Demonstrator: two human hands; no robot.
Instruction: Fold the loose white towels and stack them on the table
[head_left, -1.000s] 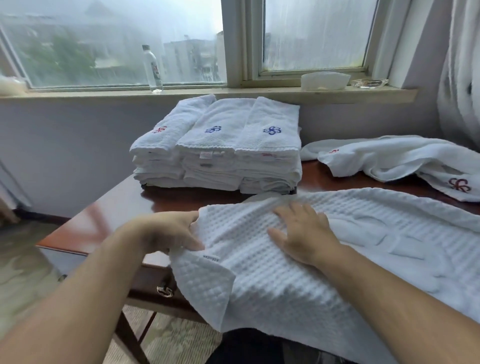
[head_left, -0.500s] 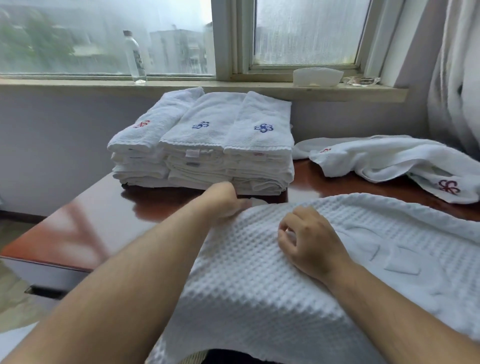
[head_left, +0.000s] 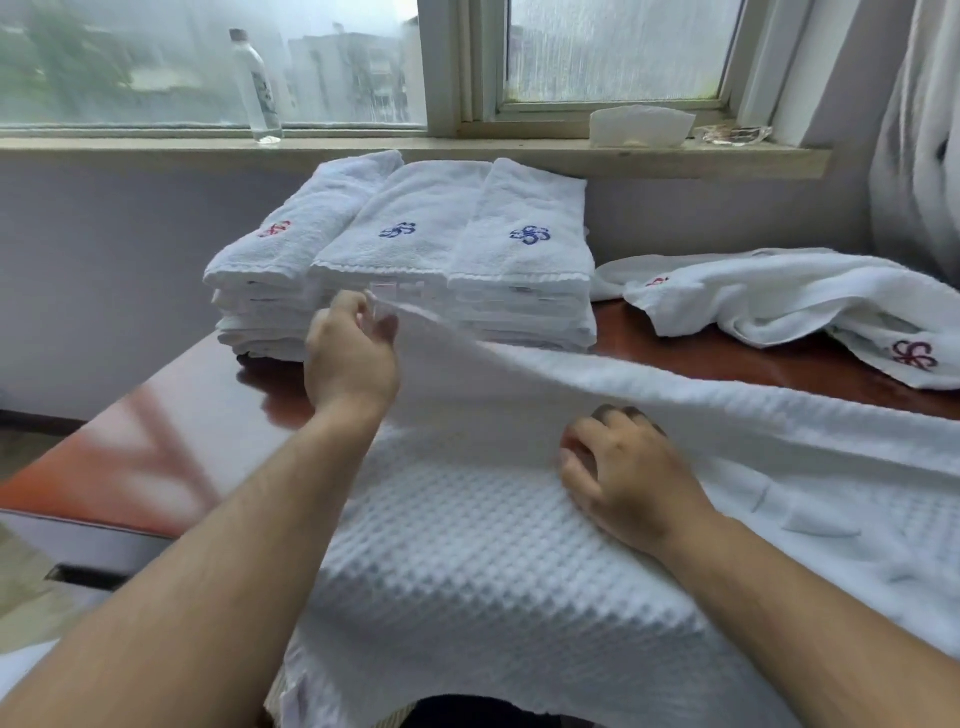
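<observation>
A large white waffle-weave towel (head_left: 467, 561) lies across the near side of the wooden table (head_left: 171, 426) and hangs over its front edge. My left hand (head_left: 348, 358) pinches the towel's far left corner and holds it lifted above the table, so a fold rises toward the stacks. My right hand (head_left: 623, 473) rests on the towel's middle with its fingers curled into the cloth. Behind stand stacks of folded white towels (head_left: 441, 260) with red and blue emblems. A loose white towel (head_left: 779, 301) with a red emblem lies crumpled at the back right.
A clear water bottle (head_left: 257, 88), a white tissue box (head_left: 641, 124) and a glass dish (head_left: 732, 134) sit on the windowsill behind the table. A curtain (head_left: 919, 140) hangs at the right. The table's left corner drops to the floor.
My left hand moved from the towel's near left edge up to its far corner and lifted it. My right hand's fingers curled and slid slightly toward me on the cloth.
</observation>
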